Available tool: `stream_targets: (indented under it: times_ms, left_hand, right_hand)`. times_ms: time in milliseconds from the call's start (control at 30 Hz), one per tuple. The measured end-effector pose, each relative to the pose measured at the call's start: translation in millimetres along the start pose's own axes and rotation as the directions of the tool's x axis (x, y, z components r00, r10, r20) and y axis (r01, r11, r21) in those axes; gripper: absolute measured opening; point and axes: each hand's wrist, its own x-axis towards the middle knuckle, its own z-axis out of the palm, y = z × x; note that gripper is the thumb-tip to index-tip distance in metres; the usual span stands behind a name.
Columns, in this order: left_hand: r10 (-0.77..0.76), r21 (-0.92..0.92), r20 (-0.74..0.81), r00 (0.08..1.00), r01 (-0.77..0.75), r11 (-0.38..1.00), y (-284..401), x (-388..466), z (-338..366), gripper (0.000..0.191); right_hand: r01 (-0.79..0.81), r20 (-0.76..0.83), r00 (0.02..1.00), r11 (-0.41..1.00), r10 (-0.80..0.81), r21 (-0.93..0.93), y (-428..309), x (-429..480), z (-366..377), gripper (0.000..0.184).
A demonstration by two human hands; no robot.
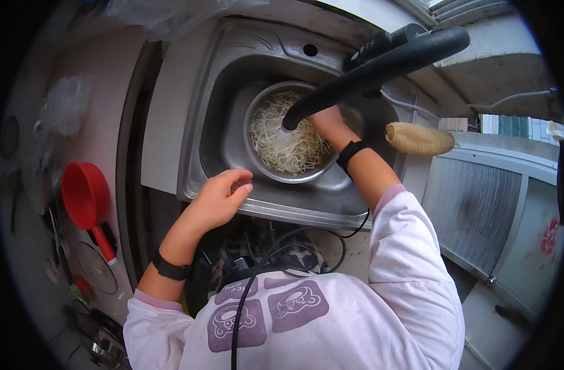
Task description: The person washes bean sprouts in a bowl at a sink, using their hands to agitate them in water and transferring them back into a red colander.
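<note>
Bean sprouts [282, 148] fill a round metal bowl [250, 155] that stands in the stainless steel sink [226, 115]. My right hand [327, 121] reaches into the bowl's right side among the sprouts. Its fingers are partly hidden behind the black faucet spout [356, 88], so I cannot tell whether they grip any. The spout's end sits over the middle of the bowl. Above the sink's front left rim is my left hand [224, 196], with its fingers bent, thumb apart and nothing in it.
A dried loofah [419, 138] lies right of the sink. On the left are a red plastic ladle [85, 194], a round glass lid [96, 267] and a clear plastic bag [64, 106]. A black cable [263, 259] hangs across my front near the sink edge.
</note>
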Motion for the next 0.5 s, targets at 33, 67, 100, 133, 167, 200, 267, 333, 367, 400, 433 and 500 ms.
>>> stream_targets:
  times_ms: [33,67,100,133,167,200,267,333,367,400,433,500]
  left_hand:
    - [0.004,-0.002,-0.005,1.000,-0.004,1.000,-1,0,0,0.031]
    - [0.015,-0.014,-0.010,1.000,-0.015,1.000,-1,0,1,0.034]
    - [0.027,-0.024,-0.011,1.000,-0.027,0.999,1,1,1,0.035]
    - [0.035,-0.034,-0.015,0.999,-0.036,0.999,3,1,1,0.036]
    - [0.046,-0.002,0.002,0.999,-0.046,0.999,5,2,1,0.037]
    - [0.060,0.013,0.015,0.998,-0.060,0.998,8,5,1,0.037]
    - [0.104,0.039,0.058,0.993,-0.106,0.994,15,11,1,0.039]
    - [0.130,0.055,0.092,0.987,-0.135,0.989,20,17,3,0.040]
    - [0.146,0.069,0.094,0.985,-0.153,0.986,21,21,6,0.039]
    - [0.157,0.080,0.101,0.982,-0.166,0.983,25,26,11,0.040]
    - [0.163,0.092,0.104,0.981,-0.173,0.981,27,30,15,0.040]
    - [0.197,0.003,0.052,0.979,-0.198,0.980,32,41,31,0.040]
  right_hand:
    - [-0.010,0.008,1.000,1.000,0.010,0.020,-8,1,-12,0.015]
    - [0.011,-0.029,1.000,1.000,-0.010,0.020,-14,-3,-25,0.012]
    - [0.021,-0.047,0.999,1.000,-0.021,0.012,-18,-8,-42,0.011]
    - [0.033,-0.065,0.997,0.999,-0.032,0.007,-23,-12,-56,0.010]
    - [-0.210,0.073,0.978,0.910,0.197,0.357,-25,-16,-68,0.009]
    - [-0.332,0.172,0.943,0.801,0.284,0.499,-24,-23,-78,0.010]
    - [-0.500,0.367,0.859,0.433,0.358,0.750,-19,-39,-95,0.013]
    - [-0.529,0.460,0.827,0.172,0.323,0.831,-27,-52,-106,0.016]
    - [-0.539,0.505,0.820,0.065,0.271,0.840,-33,-57,-110,0.015]
    - [-0.539,0.520,0.817,0.008,0.249,0.843,-40,-62,-116,0.015]
    - [-0.540,0.537,0.814,-0.051,0.219,0.840,-48,-65,-120,0.014]
    - [-0.511,0.513,0.846,-0.055,0.146,0.858,-64,-71,-125,0.013]
